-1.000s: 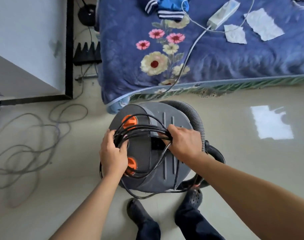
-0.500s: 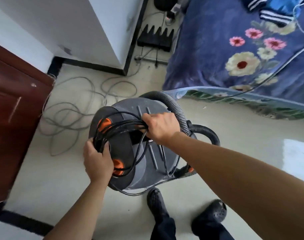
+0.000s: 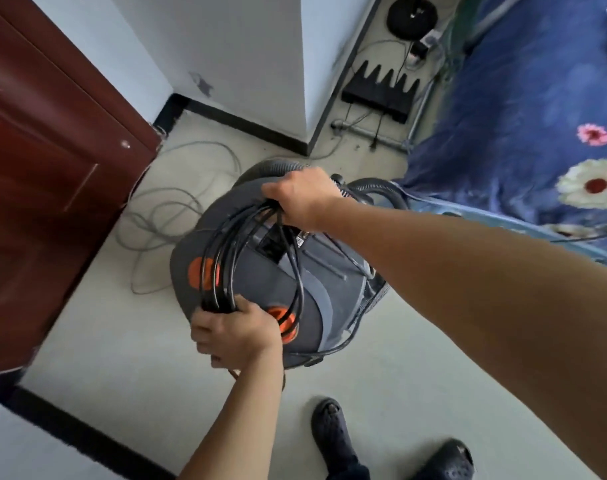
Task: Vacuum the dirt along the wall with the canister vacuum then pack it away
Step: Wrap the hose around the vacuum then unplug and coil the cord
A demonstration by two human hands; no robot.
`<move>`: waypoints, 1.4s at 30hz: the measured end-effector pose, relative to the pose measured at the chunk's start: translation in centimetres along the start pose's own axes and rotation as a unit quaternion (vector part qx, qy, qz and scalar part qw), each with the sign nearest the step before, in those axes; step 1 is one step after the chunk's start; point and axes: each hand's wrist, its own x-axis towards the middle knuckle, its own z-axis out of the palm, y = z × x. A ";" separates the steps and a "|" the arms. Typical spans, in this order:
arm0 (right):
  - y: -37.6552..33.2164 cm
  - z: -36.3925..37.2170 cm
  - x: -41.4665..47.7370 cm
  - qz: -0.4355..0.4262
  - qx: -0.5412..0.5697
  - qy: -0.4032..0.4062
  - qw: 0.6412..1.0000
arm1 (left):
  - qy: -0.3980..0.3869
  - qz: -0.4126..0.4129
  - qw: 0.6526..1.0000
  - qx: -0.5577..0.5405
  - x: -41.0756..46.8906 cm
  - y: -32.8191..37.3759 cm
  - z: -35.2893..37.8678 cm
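Canister vac [image 3: 333,282] sat on floor [image 3: 122,341] betw. door [image 3: 53,168] and bed [image 3: 520,116], right under both hands. Black cord coil [image 3: 222,261] lay over its top, long axis far-to-near. R hand [image 3: 304,199] fingers curled round far end; L hand [image 3: 234,332] clamped near end, closer to body.

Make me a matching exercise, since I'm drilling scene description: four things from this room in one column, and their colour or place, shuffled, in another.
Things:
1. power cord
2. door
3. blanket
4. loose cable

Descriptions:
A. reddish-brown, at the left
B. blue with flowers, at the right
C. black, coiled on top of the canister vacuum, gripped by the left hand and the right hand
D. grey, lying between the door and the vacuum

Pairs: 1-C, 2-A, 3-B, 4-D.
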 end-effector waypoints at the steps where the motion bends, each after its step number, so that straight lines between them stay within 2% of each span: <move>1: 0.1 -0.2 0.3 0.014 0.016 0.011 1.000 | -0.008 -0.006 1.000 0.002 -0.2 0.8 0.3; 3: 0.5 -0.4 0.1 0.048 0.037 0.051 0.997 | -0.026 0.000 1.000 0.014 -0.7 2.1 0.8; 5: 1.3 -0.8 -1.6 0.081 0.043 0.120 0.989 | -0.044 0.053 0.997 0.022 -0.8 3.0 0.5; 7: 2.1 -1.2 -4.2 0.116 0.057 0.182 0.975 | -0.046 0.181 0.982 0.031 0.1 3.6 -0.7; 9: 2.4 -1.6 -7.2 0.172 0.093 0.217 0.956 | -0.028 0.346 0.937 0.045 2.0 5.1 -2.4; 10: 2.4 -1.9 -8.6 0.213 0.115 0.210 0.947 | -0.029 0.422 0.904 0.061 3.3 6.3 -3.1; 11: 2.1 -2.2 -9.5 0.260 0.140 0.168 0.940 | -0.044 0.485 0.869 0.090 4.6 7.8 -3.5; 13: 1.3 -2.2 -9.9 0.343 0.206 0.040 0.916 | -0.108 0.550 0.814 0.154 7.0 11.0 -3.3; 15: 0.4 -1.9 -9.4 0.386 0.276 -0.026 0.880 | -0.198 0.532 0.800 0.195 8.6 13.5 -2.0; 17: -0.9 -1.7 -8.3 0.422 0.323 -0.033 0.846 | -0.269 0.468 0.811 0.224 9.7 14.5 -0.9; 19: -2.1 -1.2 -7.1 0.456 0.325 -0.030 0.828 | -0.292 0.436 0.810 0.261 10.6 14.6 -0.4; 21: -2.7 -0.6 -5.8 0.483 0.309 -0.024 0.819 | -0.288 0.439 0.802 0.284 11.2 14.5 -0.4; 24: -2.5 -0.4 -3.9 0.491 0.296 -0.007 0.819 | -0.295 0.449 0.803 0.258 11.5 14.6 0.0; 31: -1.7 0.9 -0.3 0.500 0.207 0.062 0.839 | -0.298 0.431 0.845 0.106 13.0 13.8 1.4; 36: 2.5 -2.0 4.4 0.452 0.196 0.021 0.870 | -0.280 0.423 0.860 0.061 14.1 15.5 2.9; 39: 4.4 -3.3 6.7 0.451 0.193 0.030 0.871 | -0.262 0.407 0.875 0.021 14.2 17.1 4.6; 42: 6.4 -3.9 7.8 0.482 0.178 0.028 0.858 | -0.255 0.437 0.862 0.007 14.4 19.1 7.0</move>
